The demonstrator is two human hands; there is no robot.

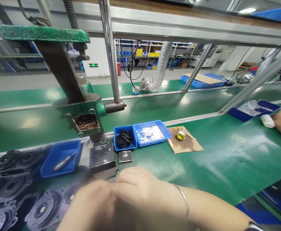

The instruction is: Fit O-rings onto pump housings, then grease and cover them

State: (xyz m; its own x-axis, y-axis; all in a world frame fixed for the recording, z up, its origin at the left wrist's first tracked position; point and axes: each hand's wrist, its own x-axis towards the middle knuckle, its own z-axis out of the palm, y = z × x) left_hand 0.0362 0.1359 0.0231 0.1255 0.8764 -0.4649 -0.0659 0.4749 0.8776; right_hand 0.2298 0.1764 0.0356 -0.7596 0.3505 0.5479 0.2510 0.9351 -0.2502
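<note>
Black ribbed plates (12, 186) crowd toward the left edge of the counter (227, 150). Blue tray (56, 150) adjoins, pointed tool (64, 161) inside. Dark press block (102, 157) just beyond left hand (93, 195) and right hand (136, 186), bunched together; fingers hidden, cannot tell either grip. Binned black rings (124, 139) near far edge.

From the brown cardboard sheet (188, 146), the green tabletop (222, 154) gives free passage rightward to the dark-blue plastic box (236, 113). Leftward, the path is blocked in turn by a shallow blue plastic tray (152, 143), a small blue plastic bin (126, 148) and a green-painted metal press (63, 70).
</note>
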